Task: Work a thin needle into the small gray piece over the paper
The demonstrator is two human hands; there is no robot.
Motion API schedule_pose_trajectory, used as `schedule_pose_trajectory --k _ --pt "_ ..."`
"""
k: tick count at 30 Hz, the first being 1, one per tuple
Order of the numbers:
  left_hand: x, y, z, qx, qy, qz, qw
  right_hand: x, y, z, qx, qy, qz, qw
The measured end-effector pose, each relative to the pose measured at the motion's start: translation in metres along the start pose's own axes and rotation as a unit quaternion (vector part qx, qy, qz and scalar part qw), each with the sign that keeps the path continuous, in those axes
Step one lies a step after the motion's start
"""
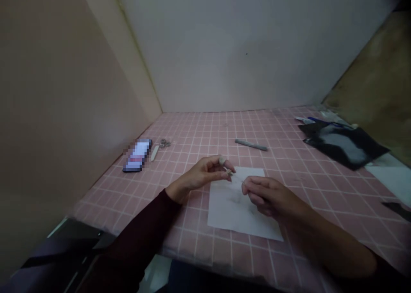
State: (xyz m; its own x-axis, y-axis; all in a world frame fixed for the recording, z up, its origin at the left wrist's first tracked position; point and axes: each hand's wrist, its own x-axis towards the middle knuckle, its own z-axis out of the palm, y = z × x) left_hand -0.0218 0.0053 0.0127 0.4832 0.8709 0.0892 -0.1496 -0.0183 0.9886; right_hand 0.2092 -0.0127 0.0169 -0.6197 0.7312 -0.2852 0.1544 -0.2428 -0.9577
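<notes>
Strand (236,177), thin and pale, spans the short gap between the two hands, its long axis running roughly left to right just above a paper sheet (229,211) on the pink tiled bench (192,134). The left hand (201,177) is pinched closed, thumb and forefinger on the strand's left end. The right hand (271,194) has its fingers curled inward, its grip apparently clenched on the other end, though the strand is too fine to be sure. Neither hand is clearly nearer, as the strand lies between their fingertips. Farther up the bench lie a grey rod (251,145), scissors (165,143), a white tube (155,152) and a pixelated phone (137,155). A black plastic sheet (343,146) lies at the upper right.
</notes>
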Motion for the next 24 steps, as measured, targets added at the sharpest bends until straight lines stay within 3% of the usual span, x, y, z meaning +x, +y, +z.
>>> schedule_pose_trajectory --k 2,4,6,9,11,13,15,17,19,21,24 --pt "-0.001 0.002 0.001 -0.003 -0.014 0.008 1.0 0.001 -0.002 -0.002 0.083 -0.024 0.043 0.995" --pt "-0.001 0.003 0.002 -0.007 -0.009 0.011 1.0 0.001 -0.001 -0.002 0.057 -0.024 0.034 0.997" --pt "0.0 0.003 0.002 -0.002 0.01 0.008 1.0 0.001 0.004 0.001 -0.068 0.007 -0.028 0.997" --pt "0.001 0.0 0.001 0.027 0.037 -0.015 0.999 0.002 0.012 0.006 -0.284 0.095 -0.156 0.941" --pt "0.001 0.0 0.0 0.039 0.044 -0.027 0.998 0.002 0.014 0.007 -0.328 0.125 -0.183 0.918" --pt "0.001 0.001 0.0 0.035 0.035 -0.023 0.999 0.002 0.012 0.004 -0.266 0.102 -0.14 0.948" --pt "0.001 0.003 0.0 0.023 0.016 -0.006 1.0 0.003 0.007 0.001 -0.119 0.053 -0.051 0.99" --pt "0.0 0.005 0.001 0.011 -0.005 0.013 1.0 0.003 0.003 -0.002 0.03 0.008 0.031 0.999" --pt "-0.001 0.005 0.001 0.005 -0.017 0.022 1.0 0.002 0.0 -0.003 0.101 -0.015 0.066 0.993" --pt "-0.001 0.004 0.001 0.001 -0.016 0.025 1.0 0.002 0.001 -0.002 0.067 -0.02 0.059 0.996" --pt "0.0 0.0 0.001 0.012 0.012 0.018 1.0 0.001 0.009 0.003 -0.136 0.033 -0.051 0.989"
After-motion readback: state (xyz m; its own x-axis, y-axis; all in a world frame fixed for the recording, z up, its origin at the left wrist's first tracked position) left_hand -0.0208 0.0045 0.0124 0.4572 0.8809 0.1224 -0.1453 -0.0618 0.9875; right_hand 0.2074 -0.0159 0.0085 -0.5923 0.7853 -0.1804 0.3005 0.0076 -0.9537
